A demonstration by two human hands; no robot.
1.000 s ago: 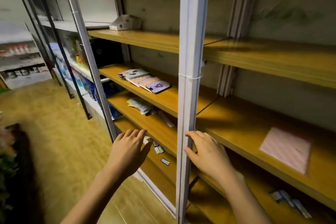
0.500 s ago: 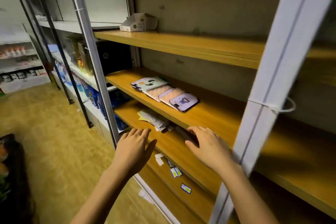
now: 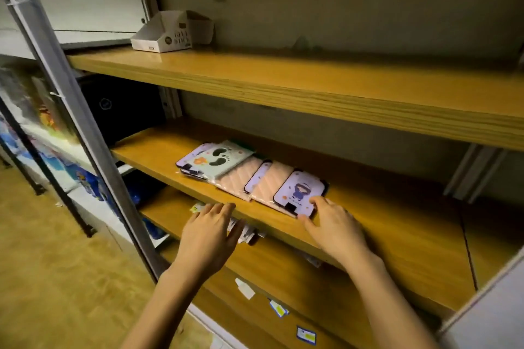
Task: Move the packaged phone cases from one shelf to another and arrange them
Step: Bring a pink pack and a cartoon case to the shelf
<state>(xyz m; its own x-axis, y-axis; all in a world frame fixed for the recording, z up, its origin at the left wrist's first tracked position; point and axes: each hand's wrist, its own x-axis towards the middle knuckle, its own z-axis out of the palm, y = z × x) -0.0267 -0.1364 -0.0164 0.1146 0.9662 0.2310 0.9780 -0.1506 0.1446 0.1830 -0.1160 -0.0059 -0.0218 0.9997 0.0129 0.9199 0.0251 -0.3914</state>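
Several packaged phone cases lie in an overlapping row on the middle wooden shelf (image 3: 397, 235). At the left is a pale green case with black footprints (image 3: 219, 160), then pink quilted ones (image 3: 241, 178), and at the right a lilac case with a cartoon figure (image 3: 297, 191). My right hand (image 3: 331, 227) rests on the shelf with its fingertips touching the near right corner of the lilac case. My left hand (image 3: 211, 231) hovers with fingers apart in front of the shelf edge, holding nothing. More packets (image 3: 243, 231) lie on the shelf below, partly hidden by my left hand.
A white cardboard display box (image 3: 170, 32) stands on the upper shelf (image 3: 312, 79). A grey metal upright (image 3: 85, 133) runs down the left, another at the lower right corner (image 3: 487, 312). Price labels (image 3: 306, 334) stick to the lowest shelf edge. Stocked shelves lie further left.
The view has moved left and closer to the cases. My right hand has risen from the lower shelf to the middle shelf and reached the lilac case. My left hand has lifted slightly.
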